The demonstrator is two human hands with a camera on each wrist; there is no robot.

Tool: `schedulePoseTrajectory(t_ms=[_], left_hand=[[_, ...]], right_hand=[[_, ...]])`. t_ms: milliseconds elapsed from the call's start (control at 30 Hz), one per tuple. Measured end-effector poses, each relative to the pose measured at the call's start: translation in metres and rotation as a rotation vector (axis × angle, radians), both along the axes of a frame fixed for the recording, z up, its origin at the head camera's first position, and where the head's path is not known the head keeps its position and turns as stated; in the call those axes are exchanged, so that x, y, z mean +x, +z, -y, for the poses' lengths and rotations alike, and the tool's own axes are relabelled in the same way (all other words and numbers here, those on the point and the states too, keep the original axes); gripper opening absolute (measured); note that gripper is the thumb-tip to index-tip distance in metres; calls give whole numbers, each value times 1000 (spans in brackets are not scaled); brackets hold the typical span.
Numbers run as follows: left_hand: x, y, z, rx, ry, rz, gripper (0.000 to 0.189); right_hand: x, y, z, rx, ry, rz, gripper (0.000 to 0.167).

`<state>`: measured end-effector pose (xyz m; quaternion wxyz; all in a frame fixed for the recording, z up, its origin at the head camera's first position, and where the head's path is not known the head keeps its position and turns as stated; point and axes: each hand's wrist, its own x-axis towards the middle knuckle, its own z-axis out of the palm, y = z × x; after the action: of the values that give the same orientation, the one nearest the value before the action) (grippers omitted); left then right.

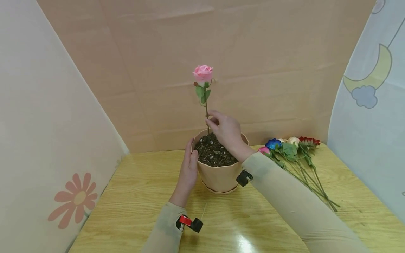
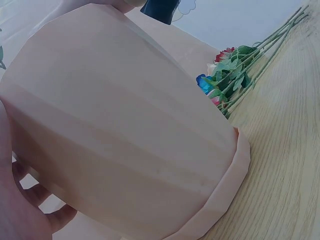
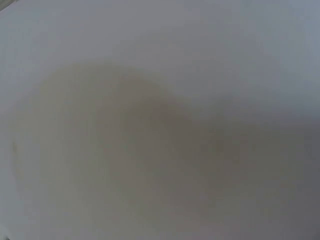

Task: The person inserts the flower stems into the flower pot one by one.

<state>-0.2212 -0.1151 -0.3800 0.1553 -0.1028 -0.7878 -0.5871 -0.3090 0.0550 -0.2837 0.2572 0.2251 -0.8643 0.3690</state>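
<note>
In the head view a pink rose on a thin leafy stem stands upright over a beige flowerpot filled with dark soil. My right hand pinches the stem between thumb and fingertips, just above the soil at the back of the pot. Against the pot's left side lies my left hand, thumb toward the near side. The left wrist view shows its fingers bending round the pot wall. The right wrist view is only a pale blur.
To the pot's right, several flowers with blue, red, cream and pink heads lie on the wooden table, stems toward the front right. A saucer sits under the pot. A beige backdrop closes the rear, with pale patterned sheets at both sides.
</note>
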Motion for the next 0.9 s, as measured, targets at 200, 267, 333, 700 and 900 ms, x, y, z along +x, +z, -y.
schedulePoseTrajectory(t_ms=[200,267,333,700,900], left_hand=[[3,4,-3,-11,14,5,57],[4,6,-4,-15,18,2,57],[6,8,-5,-16,19,1,57],[9,10,-5,-7,15,-5,57],[12,9,-5,-9,17,5,56]], right_hand=[[2,3,-3,33,-9,11,35],[2,5,-4,39,-8,14,35],[3,6,-5,45,-3,16,35],[5,6,-5,67,-3,-5,33],[7,5,-4,64,2,-15,32]])
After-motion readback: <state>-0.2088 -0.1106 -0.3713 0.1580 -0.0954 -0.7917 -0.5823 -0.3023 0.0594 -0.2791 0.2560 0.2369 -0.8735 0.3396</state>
